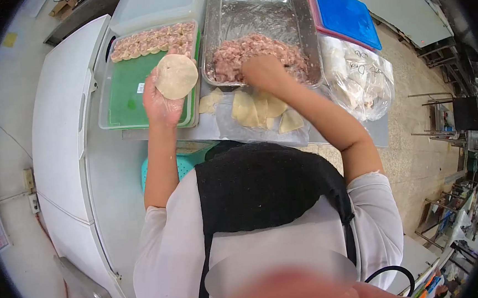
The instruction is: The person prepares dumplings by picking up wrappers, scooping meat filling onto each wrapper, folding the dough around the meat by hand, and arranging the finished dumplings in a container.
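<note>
On the palm of my left hand (164, 111) lies a round dumpling wrapper (176, 76), pale and flat. This hand is above the green-bottomed plastic tray (122, 110), where rows of filled dumplings (146, 43) sit along the far side. My right hand (264, 71) reaches into the ground meat (232, 55) heaped at the near end of a metal pan (254, 4); its fingers are hidden, so their grip does not show. More wrappers (247, 108) lie overlapping on a plastic sheet just in front of the pan.
A clear plastic bag with pale contents (353, 74) stands right of the pan, near a blue lid (346, 14). Behind the tray is a translucent container (157, 8). A white fridge (63, 133) borders the left side. A turquoise basket (183, 166) is below the table edge.
</note>
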Demonstrator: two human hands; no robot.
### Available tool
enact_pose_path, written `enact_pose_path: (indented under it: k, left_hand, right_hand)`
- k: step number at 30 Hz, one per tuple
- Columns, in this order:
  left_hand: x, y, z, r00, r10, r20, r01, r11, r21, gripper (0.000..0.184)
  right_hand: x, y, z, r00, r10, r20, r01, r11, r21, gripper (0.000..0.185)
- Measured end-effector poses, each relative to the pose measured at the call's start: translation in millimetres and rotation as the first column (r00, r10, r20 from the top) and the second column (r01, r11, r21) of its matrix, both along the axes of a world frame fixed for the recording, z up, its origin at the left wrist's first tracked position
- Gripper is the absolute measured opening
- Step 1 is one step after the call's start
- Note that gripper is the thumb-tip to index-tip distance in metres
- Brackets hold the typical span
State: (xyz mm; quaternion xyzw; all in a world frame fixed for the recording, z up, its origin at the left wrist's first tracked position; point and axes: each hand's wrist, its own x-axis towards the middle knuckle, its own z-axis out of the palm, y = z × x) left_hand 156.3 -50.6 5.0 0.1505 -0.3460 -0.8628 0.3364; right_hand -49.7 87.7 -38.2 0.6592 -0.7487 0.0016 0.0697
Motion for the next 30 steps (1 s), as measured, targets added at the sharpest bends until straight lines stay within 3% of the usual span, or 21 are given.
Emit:
enact_pose_path:
  k: [2, 4, 5, 6, 9, 10, 11, 12, 14, 15, 17, 19, 21, 22, 23, 25, 30]
  left_hand:
    - [7, -6, -2, 1.000, 0.018, -0.001, -0.018, 1.000, 0.010, 0.047]
    - [13, -10, -10, 0.949, 0.184, 0.255, -0.062, 0.904, -0.423, 0.052]
    - [15, -12, -14, 0.949, 0.186, 0.253, -0.065, 0.905, -0.421, 0.052]
    - [14, -16, -17, 0.963, 0.192, 0.190, -0.120, 0.934, -0.337, 0.051]
    - [3, -18, -19, 0.983, 0.151, 0.108, -0.136, 0.981, -0.138, 0.049]
    - [-3, -16, -19, 0.991, 0.100, 0.092, -0.097, 0.995, -0.033, 0.048]
    - [-11, -16, -19, 0.991, 0.097, 0.090, -0.094, 0.995, -0.033, 0.048]
    - [-21, -15, -17, 1.000, 0.007, 0.006, -0.007, 0.996, 0.091, 0.047]
    - [-45, -6, -11, 0.991, -0.094, -0.095, 0.117, 0.954, 0.275, 0.048]
    - [-58, 1, -8, 0.990, -0.105, -0.096, 0.128, 0.954, 0.273, 0.048]
    - [-83, 16, 0, 0.933, -0.197, -0.300, 0.293, 0.901, 0.321, 0.049]
    - [-100, 26, 0, 0.946, -0.148, -0.288, 0.249, 0.902, 0.353, 0.058]
    - [-115, 17, -19, 0.910, -0.180, -0.374, 0.336, 0.849, 0.408, 0.067]
    - [-120, 19, -23, 0.974, -0.102, -0.202, 0.194, 0.837, 0.512, 0.073]
    - [-122, 23, -28, 0.973, -0.101, -0.206, 0.195, 0.839, 0.509, 0.073]
    - [-124, 33, -41, 0.999, -0.030, -0.030, 0.041, 0.875, 0.483, 0.074]
    - [-136, 64, -21, 0.997, 0.007, -0.083, 0.035, 0.867, 0.498, 0.085]
  right_hand:
    - [20, 1, -7, 0.998, 0.064, 0.017, -0.064, 0.998, 0.025, 0.017]
    - [15, 2, -4, 0.994, 0.003, 0.112, -0.011, 0.997, 0.075, 0.018]
    - [12, 7, -3, 0.975, -0.071, 0.209, 0.044, 0.990, 0.131, 0.020]
    - [5, 11, -2, 0.976, -0.071, 0.206, 0.044, 0.990, 0.132, 0.020]
    - [-17, 26, 7, 0.689, -0.153, 0.709, 0.076, 0.987, 0.138, 0.033]
    - [-18, 30, 12, 0.690, -0.155, 0.707, 0.079, 0.987, 0.140, 0.033]
    - [-18, 36, 19, 0.613, -0.151, 0.776, 0.156, 0.985, 0.068, 0.035]
    - [-18, 40, 29, 0.530, -0.134, 0.838, 0.240, 0.971, 0.003, 0.037]
    - [-20, 43, 45, 0.501, -0.123, 0.857, 0.310, 0.950, -0.045, 0.037]
    - [-20, 45, 48, 0.472, -0.107, 0.875, 0.373, 0.924, -0.088, 0.037]
    - [-21, 43, 46, 0.463, -0.073, 0.883, 0.376, 0.919, -0.122, 0.036]
    - [-24, 44, 37, 0.456, -0.036, 0.889, 0.376, 0.913, -0.156, 0.036]
    - [-26, 51, 25, 0.714, 0.052, 0.698, 0.261, 0.905, -0.335, 0.035]
    - [-37, 58, 30, 0.888, 0.071, 0.455, 0.127, 0.912, -0.390, 0.030]
    - [-44, 68, 36, 0.889, 0.074, 0.452, 0.124, 0.911, -0.393, 0.030]
    - [-37, 90, 73, 0.925, -0.274, 0.263, 0.279, 0.960, 0.019, 0.025]
    - [-50, 103, 54, 0.951, -0.141, 0.276, 0.192, 0.967, -0.168, 0.024]
